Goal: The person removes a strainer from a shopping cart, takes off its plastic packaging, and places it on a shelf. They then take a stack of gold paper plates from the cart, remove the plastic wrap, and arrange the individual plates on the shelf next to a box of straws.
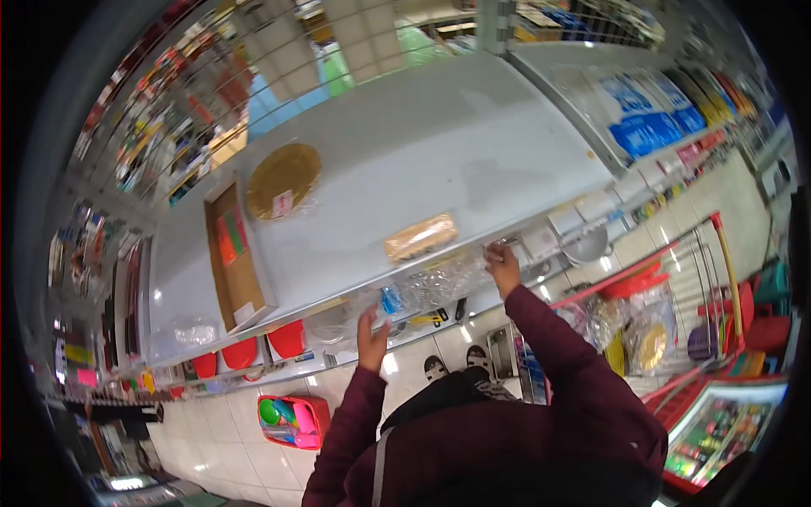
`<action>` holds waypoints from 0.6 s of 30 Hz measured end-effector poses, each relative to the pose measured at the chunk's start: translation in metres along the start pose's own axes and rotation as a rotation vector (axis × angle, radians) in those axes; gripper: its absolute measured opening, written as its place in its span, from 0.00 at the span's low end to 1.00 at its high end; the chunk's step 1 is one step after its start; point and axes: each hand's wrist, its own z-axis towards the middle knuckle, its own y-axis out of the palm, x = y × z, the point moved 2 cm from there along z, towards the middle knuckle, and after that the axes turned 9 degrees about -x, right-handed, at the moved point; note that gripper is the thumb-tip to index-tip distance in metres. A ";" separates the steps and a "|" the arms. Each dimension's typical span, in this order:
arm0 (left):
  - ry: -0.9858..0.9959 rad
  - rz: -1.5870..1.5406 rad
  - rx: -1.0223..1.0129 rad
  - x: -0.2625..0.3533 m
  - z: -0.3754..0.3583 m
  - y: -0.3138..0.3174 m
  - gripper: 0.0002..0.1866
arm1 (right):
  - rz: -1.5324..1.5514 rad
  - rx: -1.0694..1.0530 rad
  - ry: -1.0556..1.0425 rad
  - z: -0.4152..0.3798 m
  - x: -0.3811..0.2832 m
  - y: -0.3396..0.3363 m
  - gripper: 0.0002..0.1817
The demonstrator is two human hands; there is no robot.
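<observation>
Clear plastic packaging [435, 289] between two hands

Glare and crinkles blur its contents; a blue patch [391, 299] shows near the left hand [372, 340], whose fingers stand parted, contact with the plastic unclear. The right hand [504, 267] pinches the opposite end, fingertips partly hidden. Beyond both hands, a wrapped tan pack [421, 238] lies on the shelf [380, 169].

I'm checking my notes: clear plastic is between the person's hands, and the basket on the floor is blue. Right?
Not quite: the head view shows the basket is red, not blue. The clear plastic is indeed between the left hand and right hand.
</observation>
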 end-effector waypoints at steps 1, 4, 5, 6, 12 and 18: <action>0.075 0.168 0.009 -0.001 0.029 0.005 0.24 | -0.074 -0.096 -0.094 -0.030 0.007 -0.014 0.14; -0.102 0.608 -0.224 0.015 0.111 0.024 0.32 | -0.394 -0.130 -0.250 -0.126 -0.017 -0.043 0.12; -0.080 0.613 -0.249 0.012 0.119 0.032 0.32 | -0.534 -0.127 -0.411 -0.148 -0.022 -0.057 0.10; -0.071 0.645 -0.237 0.011 0.134 0.038 0.33 | -0.490 -0.085 -0.264 -0.169 -0.025 -0.069 0.09; -0.038 0.818 -0.235 -0.052 0.142 0.003 0.36 | -0.568 0.157 -0.066 -0.235 -0.016 -0.135 0.06; 0.065 0.945 -0.323 -0.064 0.214 0.062 0.39 | -0.600 0.360 0.004 -0.266 -0.017 -0.186 0.07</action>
